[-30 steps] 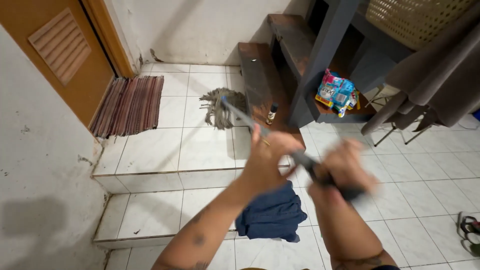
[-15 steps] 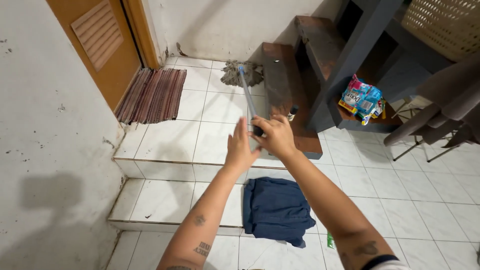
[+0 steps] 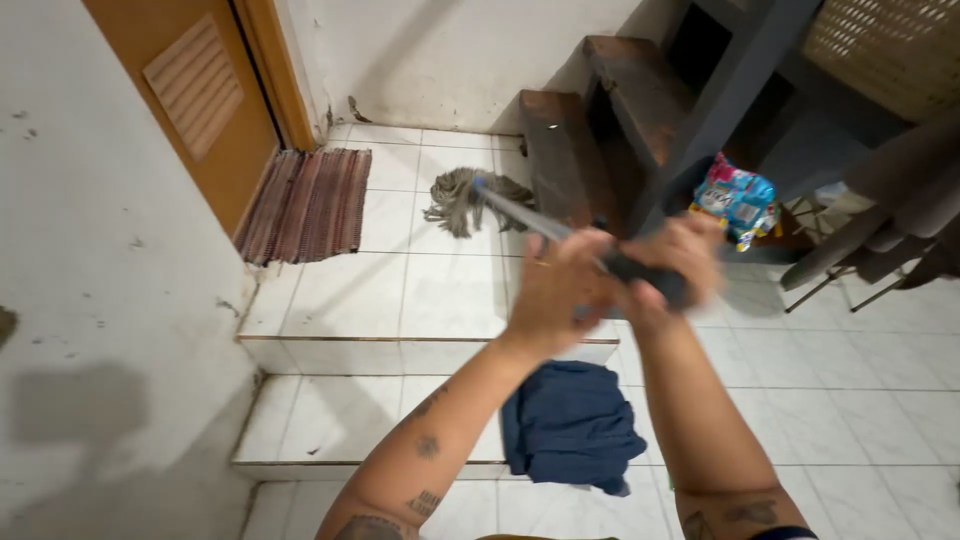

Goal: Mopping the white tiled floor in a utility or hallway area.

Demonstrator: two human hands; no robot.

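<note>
A string mop (image 3: 462,197) rests its grey-brown head on the raised white tile landing, beside the lowest wooden stair. Its metal handle (image 3: 530,221) slants back to me. My left hand (image 3: 553,293) grips the handle in the middle. My right hand (image 3: 672,270) is blurred and wraps the dark grip at the handle's end, just right of the left hand. A folded dark blue cloth (image 3: 570,423) lies on the lower step beneath my arms.
A striped doormat (image 3: 308,203) lies before an orange louvred door (image 3: 190,110). Brown wooden stairs (image 3: 570,150) rise at the back right, with a colourful packet (image 3: 736,200) under them. Grey fabric (image 3: 890,200) hangs at right under a woven basket (image 3: 890,50). Two tiled steps (image 3: 330,400) drop toward me.
The mop head has been pulled back from the far wall corner toward the middle of the landing. My left hand, open half a second ago, has closed on the handle.
</note>
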